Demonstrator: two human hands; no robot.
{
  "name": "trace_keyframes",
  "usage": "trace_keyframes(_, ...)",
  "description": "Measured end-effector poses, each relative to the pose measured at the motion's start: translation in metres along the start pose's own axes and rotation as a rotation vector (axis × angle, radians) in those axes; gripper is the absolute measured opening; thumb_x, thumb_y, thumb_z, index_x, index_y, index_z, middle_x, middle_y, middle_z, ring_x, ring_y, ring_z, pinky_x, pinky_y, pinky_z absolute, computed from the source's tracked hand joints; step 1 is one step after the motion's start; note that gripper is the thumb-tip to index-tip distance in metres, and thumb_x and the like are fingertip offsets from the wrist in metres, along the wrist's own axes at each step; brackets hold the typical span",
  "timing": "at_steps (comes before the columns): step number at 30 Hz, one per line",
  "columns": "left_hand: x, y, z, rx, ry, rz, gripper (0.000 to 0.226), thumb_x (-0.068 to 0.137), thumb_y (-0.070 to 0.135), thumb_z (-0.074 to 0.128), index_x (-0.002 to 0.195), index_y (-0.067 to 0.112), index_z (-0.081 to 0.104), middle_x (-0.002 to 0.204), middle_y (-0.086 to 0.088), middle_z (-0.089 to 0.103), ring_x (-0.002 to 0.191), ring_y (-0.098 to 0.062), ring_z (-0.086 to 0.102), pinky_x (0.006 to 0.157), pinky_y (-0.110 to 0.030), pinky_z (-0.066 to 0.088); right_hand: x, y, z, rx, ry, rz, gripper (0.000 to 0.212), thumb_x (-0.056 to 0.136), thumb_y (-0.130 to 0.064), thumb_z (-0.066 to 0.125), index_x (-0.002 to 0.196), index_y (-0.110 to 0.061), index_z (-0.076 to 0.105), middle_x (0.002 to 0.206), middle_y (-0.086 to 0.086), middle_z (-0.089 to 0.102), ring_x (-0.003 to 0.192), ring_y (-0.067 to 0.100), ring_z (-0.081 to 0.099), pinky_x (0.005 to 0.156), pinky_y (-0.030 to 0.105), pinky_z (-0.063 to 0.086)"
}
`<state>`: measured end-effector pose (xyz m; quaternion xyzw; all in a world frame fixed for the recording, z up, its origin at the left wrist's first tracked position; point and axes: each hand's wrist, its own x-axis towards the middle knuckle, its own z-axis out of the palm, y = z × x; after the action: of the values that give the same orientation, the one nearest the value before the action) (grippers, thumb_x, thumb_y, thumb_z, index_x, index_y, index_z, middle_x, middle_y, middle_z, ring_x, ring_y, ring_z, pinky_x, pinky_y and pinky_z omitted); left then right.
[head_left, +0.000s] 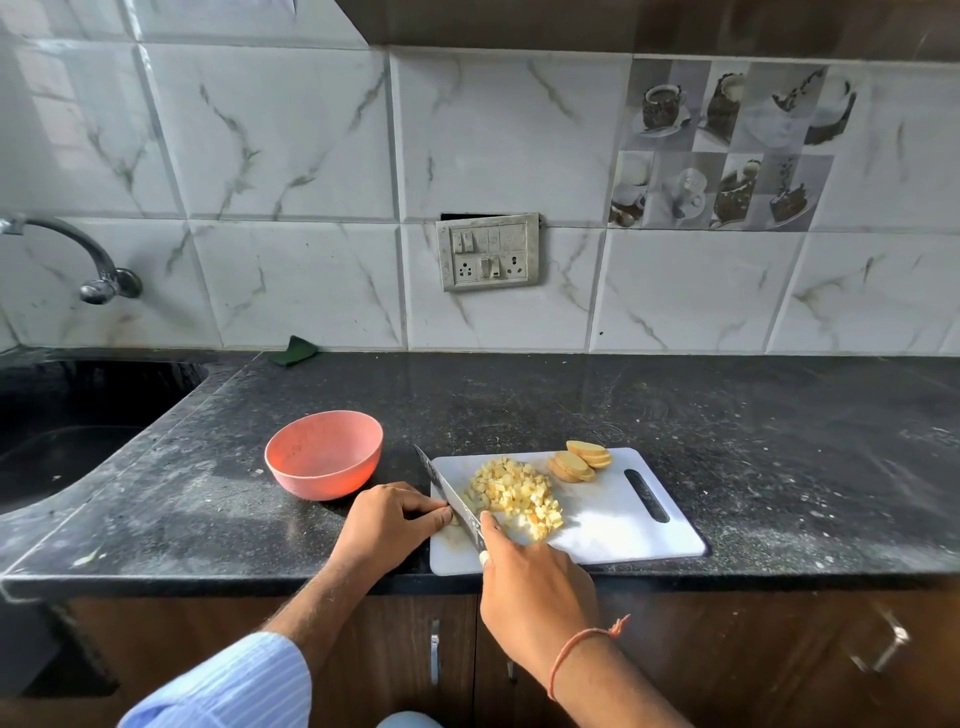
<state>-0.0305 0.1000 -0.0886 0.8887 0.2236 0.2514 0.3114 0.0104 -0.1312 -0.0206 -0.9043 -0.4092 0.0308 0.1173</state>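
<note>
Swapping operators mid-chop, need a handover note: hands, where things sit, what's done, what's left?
Left hand: fingers curled, seemingly steadying a small piece just left of the blade.
Right hand: grips the knife, blade across the left end of the cutting board.
Done: diced pile mid-board.
Left: slices at the far edge not yet diced; pink bowl beside the board looks empty.

Knife (451, 496) handle: hidden inside right hand (535, 582).
Tap (83, 260): spout end cut off by left edge.
Sink (62, 415): left part beyond edge.
Piece (455, 520) at left hand (387, 519) fingertips: too small to tell.
</note>
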Motion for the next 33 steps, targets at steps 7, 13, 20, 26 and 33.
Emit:
trace_keyframes(7, 0.000, -0.001, 0.000, -0.001, -0.016, -0.001, 0.010, 0.084, 0.047, 0.087, 0.093, 0.043, 0.085, 0.089, 0.022, 0.075, 0.080, 0.003, 0.070, 0.074, -0.028, 0.058, 0.024, -0.016, 0.007, -0.125, -0.029, -0.026, 0.076, 0.105, -0.014, 0.047, 0.167, -0.030, 0.006, 0.122, 0.017, 0.066, 0.108, 0.035, 0.065, 0.086, 0.046, 0.056)
trace_keyframes(13, 0.001, 0.003, -0.001, -0.022, -0.022, -0.018, 0.009, 0.083, 0.043, 0.089, 0.091, 0.043, 0.085, 0.087, 0.024, 0.075, 0.079, 0.004, 0.070, 0.072, -0.022, 0.055, -0.006, 0.002, 0.001, -0.103, -0.047, -0.048, 0.071, 0.107, -0.018, 0.042, 0.166, -0.033, 0.007, 0.128, 0.016, 0.065, 0.113, 0.034, 0.063, 0.092, 0.047, 0.055)
trace_keyframes(20, 0.001, 0.007, -0.001, 0.006, -0.024, -0.046, 0.009, 0.081, 0.047, 0.089, 0.088, 0.044, 0.085, 0.091, 0.028, 0.075, 0.085, 0.009, 0.068, 0.077, -0.013, 0.053, 0.016, 0.033, 0.013, 0.289, 0.041, 0.092, 0.055, 0.110, -0.040, 0.037, 0.164, -0.038, 0.028, 0.137, 0.001, 0.066, 0.118, 0.021, 0.063, 0.096, 0.036, 0.056)
trace_keyframes(26, -0.001, 0.009, -0.004, -0.019, -0.046, -0.046, 0.006, 0.084, 0.045, 0.087, 0.086, 0.050, 0.083, 0.093, 0.030, 0.074, 0.087, 0.007, 0.068, 0.076, -0.013, 0.052, 0.033, 0.078, -0.004, 0.950, -0.085, 0.133, 0.041, 0.110, -0.036, 0.049, 0.141, -0.061, 0.043, 0.065, -0.007, 0.047, 0.043, 0.007, 0.029, 0.039, 0.024, 0.023)
trace_keyframes(33, -0.002, 0.015, -0.003, 0.020, -0.028, -0.020, 0.013, 0.085, 0.047, 0.084, 0.082, 0.057, 0.078, 0.092, 0.031, 0.071, 0.090, 0.008, 0.065, 0.073, -0.015, 0.051, 0.050, 0.144, -0.028, 1.150, 0.088, 0.089, 0.043, 0.109, -0.016, 0.054, 0.145, -0.039, 0.052, 0.056, -0.008, 0.032, 0.046, 0.004, 0.025, 0.039, 0.016, 0.024)
